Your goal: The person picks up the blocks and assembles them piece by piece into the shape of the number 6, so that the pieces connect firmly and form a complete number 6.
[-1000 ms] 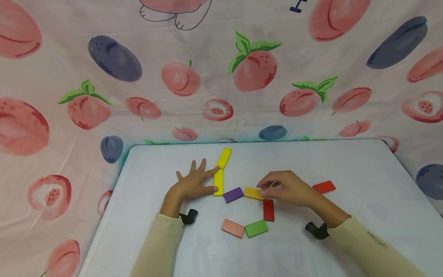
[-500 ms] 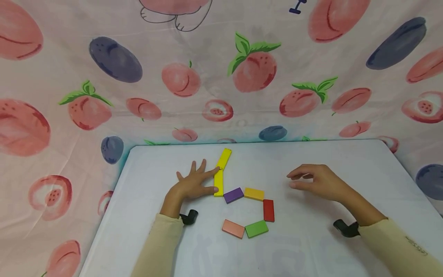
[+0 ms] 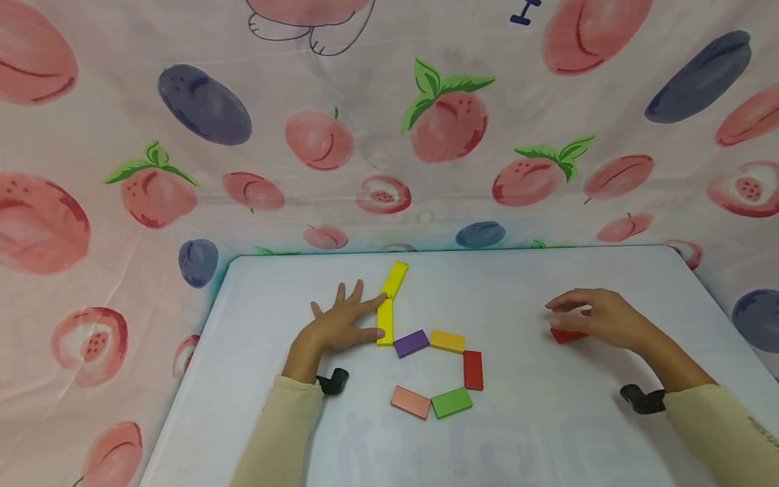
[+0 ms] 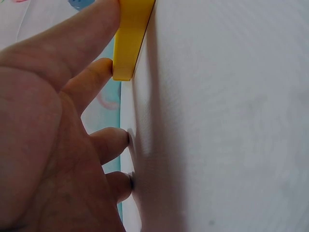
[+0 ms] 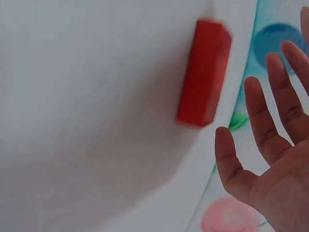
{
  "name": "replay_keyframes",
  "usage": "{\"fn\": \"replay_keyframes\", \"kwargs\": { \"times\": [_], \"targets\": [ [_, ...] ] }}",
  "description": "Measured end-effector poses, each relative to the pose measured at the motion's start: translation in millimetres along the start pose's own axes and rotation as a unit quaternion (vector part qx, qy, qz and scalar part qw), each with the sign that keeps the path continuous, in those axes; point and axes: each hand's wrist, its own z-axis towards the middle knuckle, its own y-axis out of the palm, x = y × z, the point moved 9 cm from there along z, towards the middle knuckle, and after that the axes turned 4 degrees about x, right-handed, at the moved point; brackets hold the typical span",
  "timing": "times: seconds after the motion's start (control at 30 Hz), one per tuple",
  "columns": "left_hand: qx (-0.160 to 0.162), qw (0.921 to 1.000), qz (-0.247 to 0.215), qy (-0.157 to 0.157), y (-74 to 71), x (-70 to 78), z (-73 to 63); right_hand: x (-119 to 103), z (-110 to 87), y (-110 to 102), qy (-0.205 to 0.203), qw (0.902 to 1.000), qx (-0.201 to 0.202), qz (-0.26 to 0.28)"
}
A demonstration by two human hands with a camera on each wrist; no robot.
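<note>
My left hand lies with fingers spread on the table. Its thumb and index finger touch the left side of two long yellow blocks, a lower one and an upper one set end to end at an angle. In the left wrist view, a yellow block stands against those fingertips. Over on the right, my right hand hovers over a loose red block, partly covering it. The right wrist view shows this red block on the table, apart from the loosely spread fingers.
From the lower yellow block a curved row runs rightward and round: purple block, orange-yellow block, red block, green block, pink block. The white table ends at a fruit-print cloth.
My right hand has let go of the orange-yellow block and moved right to the loose red block. The left hand and the row of blocks have stayed in place.
</note>
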Motion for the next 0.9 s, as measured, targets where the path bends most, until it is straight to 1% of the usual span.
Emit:
{"fn": "replay_keyframes", "kwargs": {
  "times": [0.17,0.37,0.53,0.73,0.9],
  "targets": [
    [-0.001,1.0000,-0.002,0.000,-0.1,0.5,-0.3,26,-1.6,3,0.034,0.9991,-0.024,-0.005],
    [-0.003,1.0000,-0.003,-0.001,0.1,0.4,-0.2,43,-3.4,4,0.045,0.9985,-0.031,-0.007],
    [-0.002,1.0000,0.001,0.001,0.0,-0.2,-0.1,45,-2.0,8,0.034,0.9988,-0.036,-0.005],
    [-0.001,1.0000,0.002,-0.001,-0.3,-0.2,-0.7,44,0.8,9,0.015,0.9990,-0.035,-0.025],
    [0.000,1.0000,0.000,-0.001,-0.7,0.8,-1.3,44,2.5,11,0.011,0.9988,-0.039,-0.026]
  ]
}}
